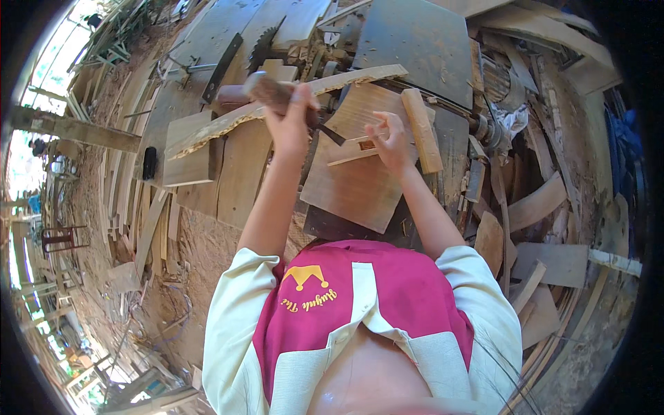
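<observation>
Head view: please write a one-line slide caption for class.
Left hand holding a wooden-handled tool, right hand over a broad wooden board.

The left hand [290,126] grips a wooden-handled tool [268,93] near the right hand [392,144].

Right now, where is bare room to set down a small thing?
Mostly bare: the near part of the wide board, below the small wood piece; also the far grey plate, beyond the curved strip. Crowded: between the left hand and right hand, where a dark blade reaches in, and at right, among scrap wood.
</observation>
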Demonstrator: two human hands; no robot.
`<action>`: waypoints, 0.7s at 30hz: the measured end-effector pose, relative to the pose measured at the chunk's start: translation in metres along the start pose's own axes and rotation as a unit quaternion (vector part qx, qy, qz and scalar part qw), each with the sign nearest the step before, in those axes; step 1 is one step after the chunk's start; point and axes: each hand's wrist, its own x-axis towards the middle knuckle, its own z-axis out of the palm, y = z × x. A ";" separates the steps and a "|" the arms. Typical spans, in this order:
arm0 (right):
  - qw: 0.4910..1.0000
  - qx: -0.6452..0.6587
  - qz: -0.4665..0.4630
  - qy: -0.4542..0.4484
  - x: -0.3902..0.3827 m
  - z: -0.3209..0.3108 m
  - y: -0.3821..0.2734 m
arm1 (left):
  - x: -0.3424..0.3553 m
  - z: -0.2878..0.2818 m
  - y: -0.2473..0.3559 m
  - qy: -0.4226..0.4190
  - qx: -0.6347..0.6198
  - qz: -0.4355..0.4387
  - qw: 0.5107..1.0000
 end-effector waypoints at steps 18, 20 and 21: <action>0.958 0.282 0.051 0.009 -0.080 -0.093 -0.040 | -0.069 -0.055 -0.079 -0.362 0.651 0.057 0.665; 0.934 0.350 0.030 0.068 -0.086 -0.094 -0.035 | -0.074 -0.054 -0.086 -0.355 0.669 0.031 0.652; 0.935 0.348 0.031 0.068 -0.087 -0.092 -0.032 | -0.074 -0.054 -0.087 -0.347 0.689 0.007 0.636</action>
